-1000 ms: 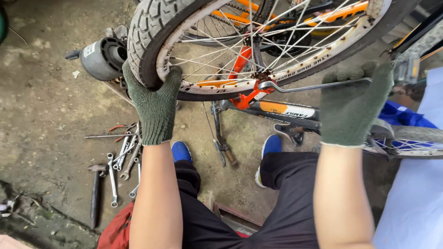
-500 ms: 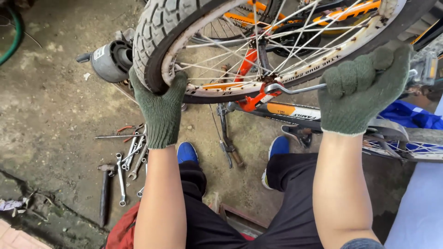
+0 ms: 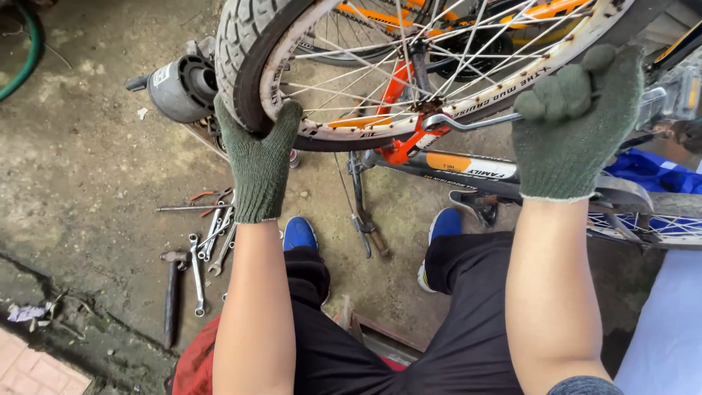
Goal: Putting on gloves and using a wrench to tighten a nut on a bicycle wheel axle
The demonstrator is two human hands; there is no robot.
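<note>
Bicycle wheel (image 3: 439, 88) sits raised over the person's knees. Left hand (image 3: 257, 164) clamps tyre (image 3: 245, 51) and rim, steadying it. Right hand (image 3: 578, 128) is fisted around a metal lever (image 3: 468, 122) hooked at the rim. Spanners (image 3: 208, 241) lie on the floor below the wheel, within reach.

Right hand in green knit glove (image 3: 578, 124): risen from below the rusty white wheel rim (image 3: 468, 102) to level with it, fist closed on the long silver metal lever (image 3: 475, 121). Left gloved hand (image 3: 257, 157): thumb now hooked over the grey knobbly tyre (image 3: 241, 44). View shifted slightly.
</note>
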